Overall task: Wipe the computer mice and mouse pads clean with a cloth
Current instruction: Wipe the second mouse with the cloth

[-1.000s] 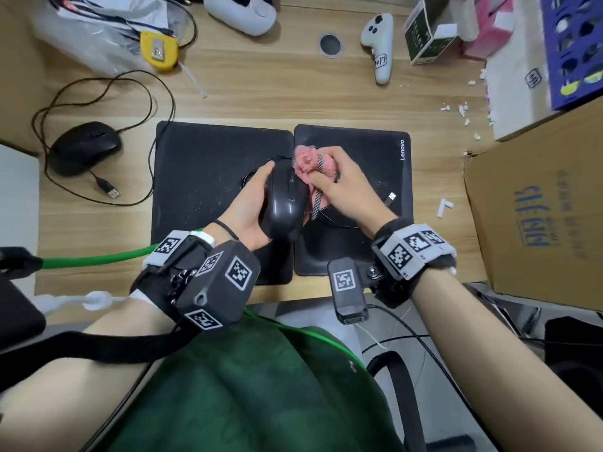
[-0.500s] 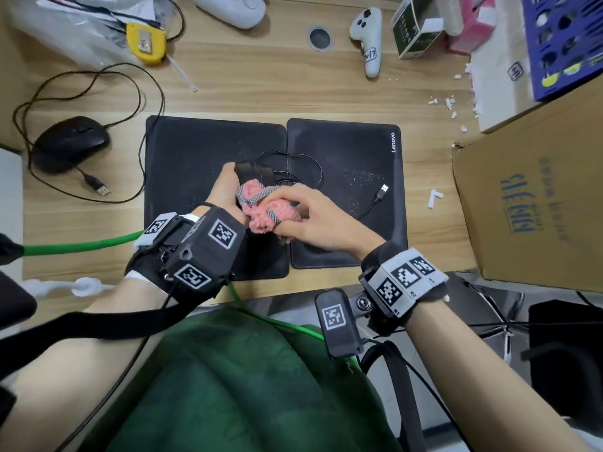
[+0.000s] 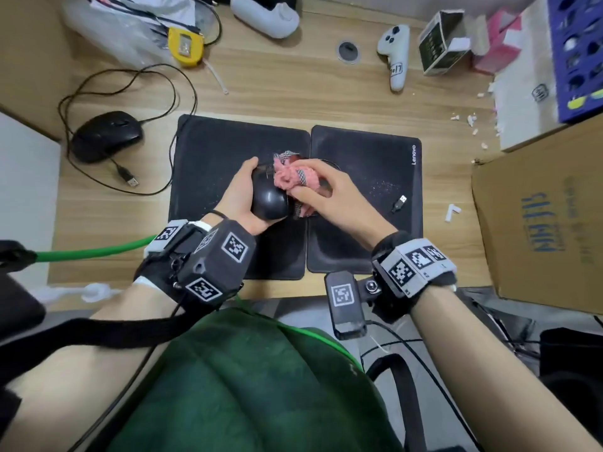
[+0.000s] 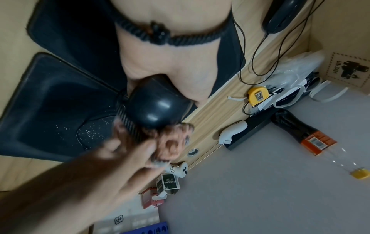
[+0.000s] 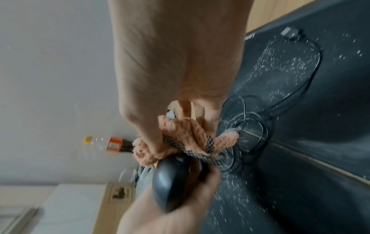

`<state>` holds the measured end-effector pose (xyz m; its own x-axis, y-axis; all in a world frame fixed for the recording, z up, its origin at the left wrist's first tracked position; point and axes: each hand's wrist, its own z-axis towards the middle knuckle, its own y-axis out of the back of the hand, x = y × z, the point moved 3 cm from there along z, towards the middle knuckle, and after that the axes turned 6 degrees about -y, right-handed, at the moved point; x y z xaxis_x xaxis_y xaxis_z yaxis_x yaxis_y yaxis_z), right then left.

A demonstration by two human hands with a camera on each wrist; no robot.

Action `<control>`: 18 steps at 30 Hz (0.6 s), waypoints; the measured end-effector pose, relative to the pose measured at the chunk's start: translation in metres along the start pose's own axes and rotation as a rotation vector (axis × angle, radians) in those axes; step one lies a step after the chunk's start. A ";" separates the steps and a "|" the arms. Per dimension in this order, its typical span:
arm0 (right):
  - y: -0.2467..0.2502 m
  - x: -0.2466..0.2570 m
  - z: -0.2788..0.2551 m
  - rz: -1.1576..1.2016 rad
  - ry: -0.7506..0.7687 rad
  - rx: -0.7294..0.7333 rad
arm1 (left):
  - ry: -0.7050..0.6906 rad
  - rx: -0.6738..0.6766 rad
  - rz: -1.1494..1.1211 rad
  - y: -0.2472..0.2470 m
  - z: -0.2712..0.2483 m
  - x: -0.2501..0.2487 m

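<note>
We read the counter (image 3: 293, 93) from its left edge, placing everything against the left mouse pad (image 3: 208, 151). Well to the left of that pad a second black mouse (image 3: 106, 135) lies untouched on the bare wood, its cable looped round it and its plug loose.

Over the pad's right half, our left hand (image 3: 239, 194) curls round the black mouse (image 3: 269, 202) we are cleaning, fingers wrapped along its far side, rounded tail toward us; the left wrist view shows it lifted off the pad. Half a second ago the cloth (image 3: 292, 177) covered the mouse body nearer to us; now it has travelled up to the front end, and the glossy back is bared again. We judge that the back has had its pass and the stroke is working toward the buttons and nose.

Just right of that, above the seam with the right mouse pad (image 3: 365, 190), our right hand (image 3: 326, 197) is bunched round the pink cloth, thumb and fingers pinching it into a wad against the mouse. The wrist views are blurred, so finger detail is uncertain.

On the right pad, pale specks (image 3: 380, 187) are scattered near the mouse's cable and USB plug (image 3: 399, 203). In our judgement both pads and the other mouse are yet to be wiped.
</note>
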<state>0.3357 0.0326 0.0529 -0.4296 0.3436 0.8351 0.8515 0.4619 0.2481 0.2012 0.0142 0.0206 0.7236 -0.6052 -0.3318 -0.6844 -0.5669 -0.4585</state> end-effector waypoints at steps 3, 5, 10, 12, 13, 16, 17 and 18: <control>-0.023 0.000 0.000 -0.083 0.044 0.017 | -0.015 -0.036 -0.011 0.003 0.002 -0.004; -0.030 -0.006 -0.004 -0.071 0.040 0.077 | -0.003 -0.069 -0.002 0.012 0.004 -0.005; -0.025 -0.011 -0.017 -0.201 0.005 0.294 | 0.023 -0.190 -0.023 0.030 0.014 -0.006; -0.009 -0.008 -0.015 -0.121 -0.008 0.211 | 0.005 -0.191 -0.020 0.026 0.015 -0.009; 0.001 -0.006 -0.012 -0.070 -0.014 0.135 | -0.020 -0.179 -0.016 0.022 0.014 -0.011; 0.026 -0.001 -0.001 0.028 -0.043 -0.116 | -0.044 -0.107 -0.011 0.013 0.011 -0.011; 0.030 0.002 0.003 0.051 -0.058 -0.172 | -0.029 -0.085 -0.009 0.013 0.011 -0.009; 0.031 0.004 0.008 0.061 -0.063 -0.213 | -0.013 -0.069 -0.003 0.013 0.010 -0.007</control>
<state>0.3583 0.0549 0.0597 -0.3873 0.4192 0.8212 0.9180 0.2578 0.3013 0.1882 0.0169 0.0084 0.7266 -0.5962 -0.3415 -0.6863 -0.6065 -0.4014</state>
